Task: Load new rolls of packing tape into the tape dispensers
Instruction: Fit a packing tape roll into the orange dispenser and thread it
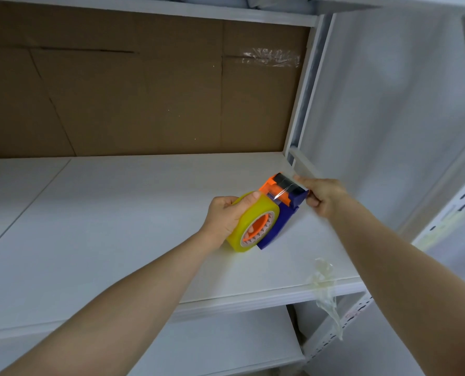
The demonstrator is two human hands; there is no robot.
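Here we have the yellowish tape roll (249,219) already seated on the orange hub of the blue tape dispenser (276,213), which rests on the white shelf (117,226) near its right end. Our left hand (226,215) is closed around the roll, thumb over its top edge, steadying it. Our right hand (321,195) pinches at the dispenser's front end, apparently gripping the clear tape end drawn over the roller, though the film is hard to make out. We judge mounting done; threading and trimming remain. A crumpled tape scrap (325,289) hangs off the shelf edge.
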